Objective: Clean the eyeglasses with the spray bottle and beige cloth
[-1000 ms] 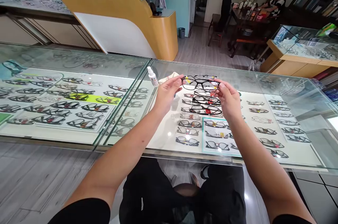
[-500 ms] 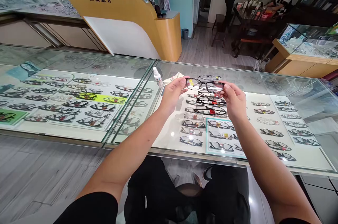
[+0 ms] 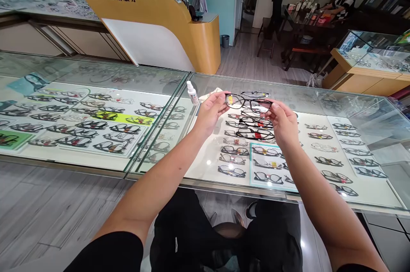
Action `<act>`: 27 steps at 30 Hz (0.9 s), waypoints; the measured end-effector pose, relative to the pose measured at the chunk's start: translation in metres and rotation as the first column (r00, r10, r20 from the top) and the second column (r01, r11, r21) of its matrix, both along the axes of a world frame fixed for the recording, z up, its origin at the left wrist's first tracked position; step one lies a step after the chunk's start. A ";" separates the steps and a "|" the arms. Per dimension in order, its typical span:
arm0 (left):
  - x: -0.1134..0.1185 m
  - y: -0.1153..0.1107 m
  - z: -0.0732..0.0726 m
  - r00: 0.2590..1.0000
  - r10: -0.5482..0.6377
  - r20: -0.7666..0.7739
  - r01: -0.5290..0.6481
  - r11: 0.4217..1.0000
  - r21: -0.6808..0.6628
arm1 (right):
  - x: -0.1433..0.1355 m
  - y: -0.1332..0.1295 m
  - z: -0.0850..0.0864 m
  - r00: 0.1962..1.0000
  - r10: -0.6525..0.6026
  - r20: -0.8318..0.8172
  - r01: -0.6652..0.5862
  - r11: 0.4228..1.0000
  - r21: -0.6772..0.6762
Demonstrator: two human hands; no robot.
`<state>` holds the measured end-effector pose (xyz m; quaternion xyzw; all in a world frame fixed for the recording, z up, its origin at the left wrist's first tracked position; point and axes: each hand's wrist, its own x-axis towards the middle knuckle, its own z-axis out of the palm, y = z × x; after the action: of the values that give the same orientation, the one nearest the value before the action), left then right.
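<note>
Under the glass counter [image 3: 96, 71] in front of you lie rows of display frames [image 3: 96, 129]. A small white spray bottle [image 3: 192, 93] stands on it, far centre. Far left is a yellow desk [image 3: 179, 24]; far right, a seated person [image 3: 341, 1].

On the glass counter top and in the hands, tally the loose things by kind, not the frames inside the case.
Black glasses, held by left hand and right hand: 1
Spray bottle: 1
Cloth: 1
Total: 3

Black-framed glasses [image 3: 248, 103], yellow tag on one lens, held level above glass counter, gripped at both ends
</note>
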<state>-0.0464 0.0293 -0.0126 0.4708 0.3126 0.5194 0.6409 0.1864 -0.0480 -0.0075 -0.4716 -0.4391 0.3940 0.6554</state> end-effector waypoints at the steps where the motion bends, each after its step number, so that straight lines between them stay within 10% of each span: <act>1: 0.000 0.000 -0.001 1.000 0.006 -0.003 -0.006 1.000 -0.001 | -0.001 0.000 0.001 1.000 0.002 -0.013 -0.002 1.000 -0.006; 14: 0.002 0.001 -0.003 0.999 0.041 -0.009 -0.041 0.999 -0.016 | -0.004 -0.003 0.007 0.992 0.059 -0.109 -0.067 0.995 -0.075; 27: 0.002 -0.001 0.000 0.999 0.034 0.024 -0.035 0.998 0.055 | 0.005 0.006 -0.010 0.989 -0.042 0.145 0.047 0.998 -0.029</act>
<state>-0.0446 0.0287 -0.0124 0.4769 0.2989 0.5441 0.6222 0.1912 -0.0420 -0.0177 -0.5190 -0.4682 0.3513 0.6229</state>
